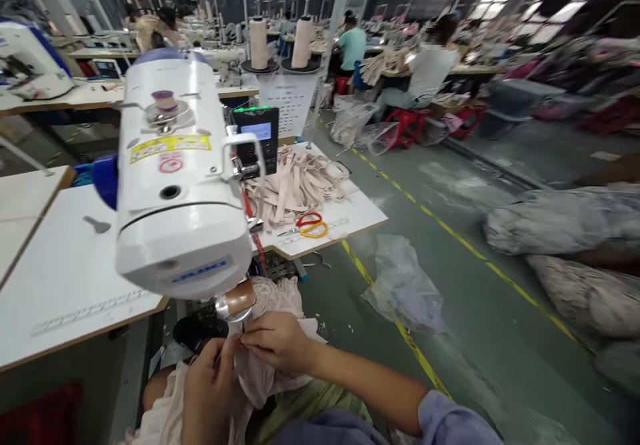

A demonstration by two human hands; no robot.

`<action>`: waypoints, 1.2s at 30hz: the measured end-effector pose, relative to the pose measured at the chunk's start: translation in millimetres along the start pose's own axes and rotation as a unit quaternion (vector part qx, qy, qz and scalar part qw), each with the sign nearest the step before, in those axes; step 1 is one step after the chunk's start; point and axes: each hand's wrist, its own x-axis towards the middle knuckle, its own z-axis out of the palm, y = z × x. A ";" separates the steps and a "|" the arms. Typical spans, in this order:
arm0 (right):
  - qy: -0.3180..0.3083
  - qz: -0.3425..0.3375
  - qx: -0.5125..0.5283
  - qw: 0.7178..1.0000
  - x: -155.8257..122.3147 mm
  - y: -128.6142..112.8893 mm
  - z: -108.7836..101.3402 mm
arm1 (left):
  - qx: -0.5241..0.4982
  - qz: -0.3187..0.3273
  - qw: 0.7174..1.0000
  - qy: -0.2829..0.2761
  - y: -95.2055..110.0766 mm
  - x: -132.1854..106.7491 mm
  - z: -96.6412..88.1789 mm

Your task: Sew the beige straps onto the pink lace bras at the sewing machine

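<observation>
A white sewing machine [180,231] with a lettered front stands right before me. Just under its head, my left hand [213,371] and my right hand [280,341] meet, fingers pinched on pale pink fabric [260,378]. The fabric hangs over my lap, and more of it lies at the lower left and behind my right hand. The fingertips are close to the machine's lower end, where the needle area is mostly hidden. Red and yellow handled scissors [313,226] rest on the table's right part, beside a heap of pale pink strips [295,188].
Two thread cones [259,43] stand behind the machine, near a control panel [257,139]. A white table [75,265] extends left. Plastic bags [405,285] lie on the floor by yellow tape [425,211]. Seated people [430,68] work farther back.
</observation>
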 end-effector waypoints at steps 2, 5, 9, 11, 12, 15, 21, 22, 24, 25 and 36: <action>-0.076 0.066 -0.104 0.989 8.7 39.9 -33.1 | 0.009 0.011 0.999 -0.035 -13.8 4.7 0.1; -0.092 0.220 -0.236 0.942 32.8 105.7 -98.9 | 0.021 0.025 0.997 -0.074 -27.0 7.0 -0.8; -0.170 0.235 -0.260 0.921 63.2 164.0 -161.3 | -0.022 -0.003 0.996 -0.090 -15.5 5.0 -4.4; -0.221 0.217 -0.255 0.916 67.8 171.9 -173.2 | -0.066 -0.033 0.991 -0.108 -1.9 4.2 -7.9; -0.243 0.208 -0.251 0.914 66.4 170.6 -175.5 | -0.098 -0.050 0.987 -0.118 4.6 4.0 -9.8; -0.276 0.194 -0.245 0.909 47.4 148.6 -174.9 | -0.216 -0.098 0.962 -0.136 15.7 4.0 -14.4; -0.195 0.236 -0.099 0.947 -24.0 32.8 -150.7 | -0.338 -0.156 0.919 -0.129 8.0 1.1 -17.1; -0.212 0.219 -0.056 0.951 -33.2 10.6 -141.5 | -0.349 -0.161 0.914 -0.130 7.2 0.5 -17.4; -0.214 0.196 -0.010 0.957 -45.0 -25.3 -119.2 | -0.361 -0.164 0.908 -0.133 7.6 -0.4 -18.4; -0.202 0.186 -0.001 0.962 -47.5 -37.4 -107.4 | -0.362 -0.163 0.908 -0.134 8.7 -0.8 -19.1; -0.162 0.133 0.033 0.977 -16.4 -43.2 -62.1 | -0.266 -0.113 0.946 -0.144 26.6 -3.1 -26.4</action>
